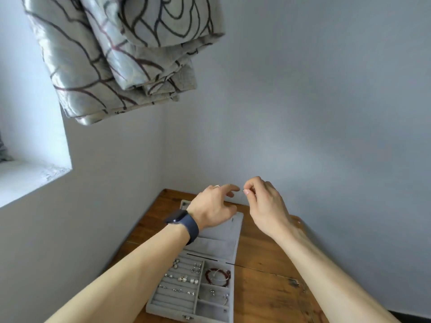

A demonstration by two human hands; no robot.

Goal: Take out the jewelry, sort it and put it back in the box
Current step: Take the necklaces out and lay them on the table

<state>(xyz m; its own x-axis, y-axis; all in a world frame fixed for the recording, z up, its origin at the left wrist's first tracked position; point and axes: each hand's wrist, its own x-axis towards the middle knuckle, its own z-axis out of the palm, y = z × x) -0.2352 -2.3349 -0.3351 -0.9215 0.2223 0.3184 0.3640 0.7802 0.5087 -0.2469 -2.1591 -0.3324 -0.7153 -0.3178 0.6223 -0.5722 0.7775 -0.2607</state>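
Note:
A grey velvet jewelry box [154,306] lies open on the wooden table [261,287], its lid [224,231] folded back toward the wall. Earrings and studs [184,279] sit in the ring rows on the left. A red bead bracelet [218,276] fills the upper right compartment, and a thin silver piece [224,298] lies in the one below. Both hands hover above the lid's far end. My right hand [263,201] pinches something tiny at its fingertips; what it is I cannot tell. My left hand [214,206], with a ring and a dark wristwatch [184,223], reaches toward it with loose fingers.
The table stands in a corner between two pale walls. A window ledge [30,178] is at the left, and a patterned curtain [112,54] hangs above it. The table's right part shows bare wood with a dark knot [293,282].

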